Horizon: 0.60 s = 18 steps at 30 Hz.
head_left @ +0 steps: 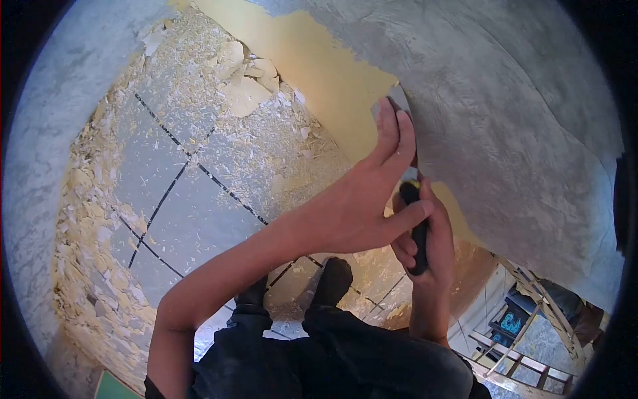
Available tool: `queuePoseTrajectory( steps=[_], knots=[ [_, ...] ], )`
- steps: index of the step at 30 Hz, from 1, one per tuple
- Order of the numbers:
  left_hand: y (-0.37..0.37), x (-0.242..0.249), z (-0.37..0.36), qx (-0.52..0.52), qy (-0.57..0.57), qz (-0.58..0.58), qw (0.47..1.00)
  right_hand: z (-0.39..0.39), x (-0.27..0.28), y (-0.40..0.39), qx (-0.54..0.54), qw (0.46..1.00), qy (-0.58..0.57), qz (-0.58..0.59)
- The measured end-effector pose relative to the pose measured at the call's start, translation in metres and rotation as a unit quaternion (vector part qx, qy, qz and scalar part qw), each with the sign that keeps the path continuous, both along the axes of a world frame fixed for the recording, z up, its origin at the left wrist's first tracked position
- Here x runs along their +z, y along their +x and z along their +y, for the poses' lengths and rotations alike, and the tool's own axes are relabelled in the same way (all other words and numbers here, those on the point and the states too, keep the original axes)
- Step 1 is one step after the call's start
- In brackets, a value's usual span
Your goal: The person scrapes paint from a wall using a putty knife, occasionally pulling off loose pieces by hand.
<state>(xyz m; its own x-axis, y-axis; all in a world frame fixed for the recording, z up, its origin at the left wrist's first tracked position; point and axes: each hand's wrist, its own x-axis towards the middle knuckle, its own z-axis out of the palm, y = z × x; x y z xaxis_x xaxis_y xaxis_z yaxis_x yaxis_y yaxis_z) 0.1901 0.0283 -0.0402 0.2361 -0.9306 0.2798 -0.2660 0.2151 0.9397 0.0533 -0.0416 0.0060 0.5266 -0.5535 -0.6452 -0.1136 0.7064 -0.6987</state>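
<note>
My right hand (432, 233) is wrapped round the black handle of a scraper (419, 239), low on the wall. The scraper's wide metal blade (400, 100) lies against the wall at the edge of the yellow coating (332, 73). Over the blade, my left hand (375, 179) presses with its fingers stretched out, its thumb near the handle. Bare grey plaster (492, 133) shows above and to the right of the blade. Part of the blade is hidden behind my left fingers.
Yellow and white flakes (86, 233) cover much of the tiled floor (206, 219), with larger pieces (246, 93) at the wall's foot. My dark shoes (332, 282) stand on the tiles. A wooden ladder (525, 372) and a dark box (508, 322) are at the lower right.
</note>
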Motion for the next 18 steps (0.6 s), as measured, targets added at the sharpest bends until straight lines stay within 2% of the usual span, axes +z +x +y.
queuePoseTrajectory(
  steps=[3,5,7,8,11,13,15,16,18],
  knots=[
    [0.003,0.004,0.005,-0.025,0.009,-0.040,0.999,0.012,0.010,-0.012,-0.058,0.998,0.005,0.009],
    [0.002,0.002,0.004,-0.049,0.011,-0.061,0.997,0.008,0.007,-0.007,-0.058,0.998,-0.010,0.016],
    [-0.002,-0.001,-0.003,0.023,-0.022,0.048,0.998,-0.008,0.002,0.001,0.004,0.999,0.038,0.037],
    [-0.004,-0.001,-0.003,0.023,-0.025,0.049,0.998,-0.008,0.003,-0.004,0.004,0.999,0.035,0.038],
    [-0.002,-0.001,0.002,-0.008,-0.010,-0.002,1.000,0.008,0.003,-0.018,-0.038,0.999,0.003,-0.001],
    [-0.002,-0.001,0.003,-0.047,-0.010,-0.073,0.996,0.008,0.005,-0.012,-0.049,0.998,-0.020,0.016],
    [-0.004,-0.003,-0.001,-0.035,-0.005,-0.040,0.999,-0.005,0.001,-0.004,-0.001,1.000,0.021,-0.001],
    [-0.003,-0.003,-0.003,-0.015,-0.006,-0.003,1.000,-0.006,0.001,0.008,0.035,0.999,-0.013,0.004],
    [0.001,-0.001,-0.005,0.027,-0.005,0.062,0.998,-0.005,0.003,0.009,0.032,0.999,-0.026,0.001]
  ],
)
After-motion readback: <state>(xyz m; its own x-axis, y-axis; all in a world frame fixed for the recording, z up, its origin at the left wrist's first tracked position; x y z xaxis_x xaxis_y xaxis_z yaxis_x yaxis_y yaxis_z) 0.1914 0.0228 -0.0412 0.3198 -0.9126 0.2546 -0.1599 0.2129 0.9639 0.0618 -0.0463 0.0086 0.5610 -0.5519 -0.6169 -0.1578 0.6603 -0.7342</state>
